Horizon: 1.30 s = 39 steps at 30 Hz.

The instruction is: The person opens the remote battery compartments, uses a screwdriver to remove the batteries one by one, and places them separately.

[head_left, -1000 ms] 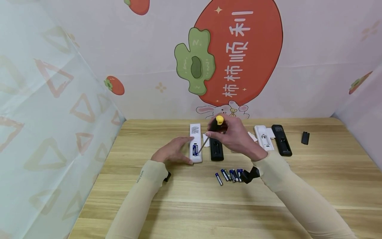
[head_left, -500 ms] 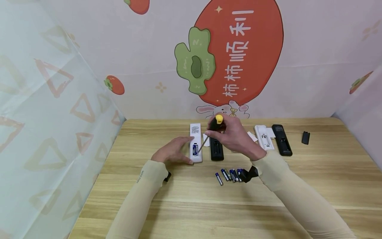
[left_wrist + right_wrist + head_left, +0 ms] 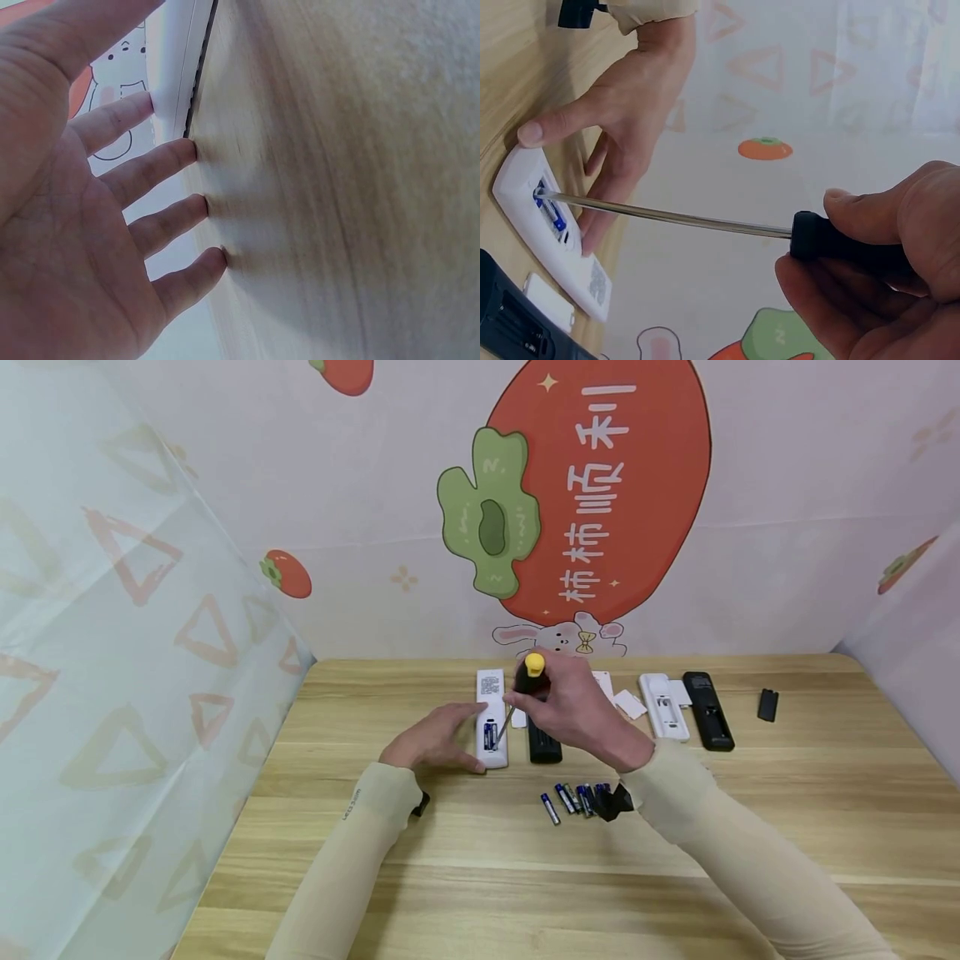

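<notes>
A white remote control [image 3: 491,692] lies face down at the back of the table, its battery bay uncovered with blue-and-silver batteries [image 3: 555,216] inside. My left hand [image 3: 435,739] steadies it: the thumb touches its near end and the index finger its left side, the other fingers spread fairly straight against the table. With my right hand [image 3: 562,697] I grip a screwdriver [image 3: 682,218] by its black handle with a yellow end. The metal shaft slants down, its tip at the end of a battery in the bay. Fingers partly hide the handle.
Right of the white remote lie a white cover [image 3: 519,717] and a black remote [image 3: 545,747]. Farther right are another white remote [image 3: 664,710], another black one [image 3: 708,712] and a small black cover [image 3: 768,705]. Several loose batteries [image 3: 567,799] lie in front, partly behind the right wrist's camera.
My right hand and the screwdriver handle have shifted slightly left, bringing the shaft more upright, while the tip stays in the bay. The left hand and the white remote have stayed put.
</notes>
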Available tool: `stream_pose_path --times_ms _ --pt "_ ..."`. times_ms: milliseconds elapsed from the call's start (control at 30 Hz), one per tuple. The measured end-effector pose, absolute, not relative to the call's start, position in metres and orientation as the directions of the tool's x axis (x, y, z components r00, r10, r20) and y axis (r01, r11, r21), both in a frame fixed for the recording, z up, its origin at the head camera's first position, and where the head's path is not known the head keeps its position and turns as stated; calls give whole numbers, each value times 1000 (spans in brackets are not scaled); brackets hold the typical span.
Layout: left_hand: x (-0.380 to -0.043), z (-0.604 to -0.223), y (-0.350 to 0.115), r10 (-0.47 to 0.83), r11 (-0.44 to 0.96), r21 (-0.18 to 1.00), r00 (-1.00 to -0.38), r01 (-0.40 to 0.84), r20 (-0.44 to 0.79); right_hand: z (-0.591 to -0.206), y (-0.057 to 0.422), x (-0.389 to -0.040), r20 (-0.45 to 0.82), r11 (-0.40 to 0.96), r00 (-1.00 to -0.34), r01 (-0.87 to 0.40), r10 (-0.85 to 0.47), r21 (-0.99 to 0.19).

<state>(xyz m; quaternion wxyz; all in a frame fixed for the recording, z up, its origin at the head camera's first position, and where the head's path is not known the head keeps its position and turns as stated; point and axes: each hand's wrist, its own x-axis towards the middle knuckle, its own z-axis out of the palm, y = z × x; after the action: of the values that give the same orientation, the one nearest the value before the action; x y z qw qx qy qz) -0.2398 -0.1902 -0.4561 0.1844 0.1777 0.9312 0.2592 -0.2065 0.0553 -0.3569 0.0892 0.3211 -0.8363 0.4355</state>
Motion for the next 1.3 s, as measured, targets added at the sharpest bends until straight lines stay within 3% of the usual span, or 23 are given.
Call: stream_pose_path --times_ms 267,767,900,1000,1167,1300 --pt "-240 -456 -190 431 796 553 -871 246 -234 -360 45 -186 533 371 -622 -778 -574 -507" --pt "-238 -455 -190 427 800 545 -875 250 -226 -372 43 -158 554 269 -335 -942 -762 -199" --pt "-237 -453 -190 429 800 546 -873 247 -233 -374 45 -160 553 229 -282 -959 -784 -165" --pt "-238 -453 -191 433 799 547 -871 251 -233 -372 48 -170 571 221 -330 -942 -752 -252" --pt "-239 -453 -192 433 804 537 -869 254 -238 -364 58 -195 559 240 -509 -841 -655 -484" --pt "-240 -454 -191 440 807 530 -863 259 -248 -358 64 -208 496 264 -588 -773 -640 -577"
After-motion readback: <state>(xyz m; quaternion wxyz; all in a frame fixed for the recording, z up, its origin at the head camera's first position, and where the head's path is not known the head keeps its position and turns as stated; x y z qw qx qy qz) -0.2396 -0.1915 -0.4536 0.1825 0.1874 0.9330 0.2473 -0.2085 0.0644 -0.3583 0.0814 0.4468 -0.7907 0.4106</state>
